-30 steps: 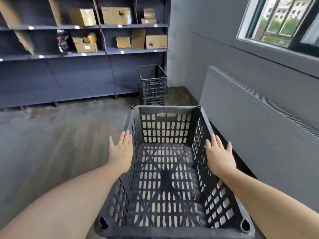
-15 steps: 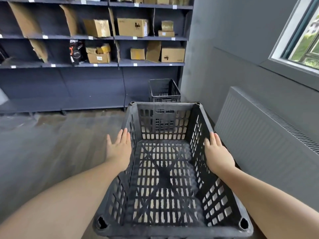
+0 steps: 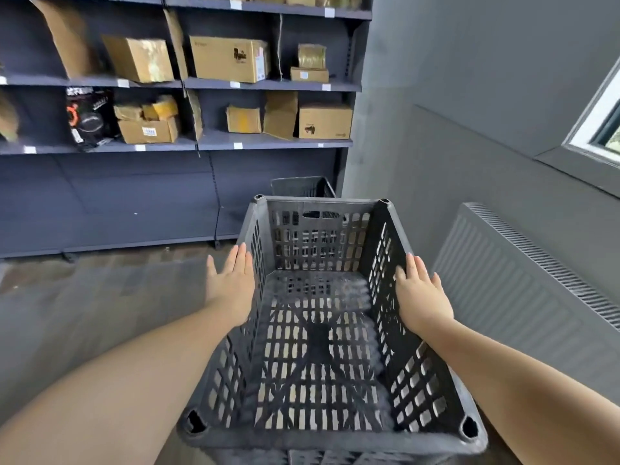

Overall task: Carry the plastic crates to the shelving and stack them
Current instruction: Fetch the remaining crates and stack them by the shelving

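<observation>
We carry a black plastic crate (image 3: 322,330) out in front of us, its open top toward the camera and its slotted floor bare inside. Our left hand (image 3: 231,283) lies flat against the outside of the crate's left wall, fingers straight and pointing forward; our right hand (image 3: 419,293) presses the right wall the same way, fingers extended along the rim — neither hand curls round anything, the crate is simply squeezed between the two open palms. Both forearms reach in from the bottom corners of the view.

Just beyond the far wall of our crate, another dark crate (image 3: 302,186) stands on the floor (image 3: 84,303) against the foot of the shelving (image 3: 275,140); only its upper rim shows, so we cannot tell whether it sits on others. The shelving is dark blue-grey, and its boards hold cardboard boxes (image 3: 229,58) of several sizes and a black printed bag (image 3: 89,117), with small white labels along the shelf edges. To the right run a grey wall, a ribbed radiator (image 3: 536,280) — near our right forearm — and the corner of a window (image 3: 604,129).
</observation>
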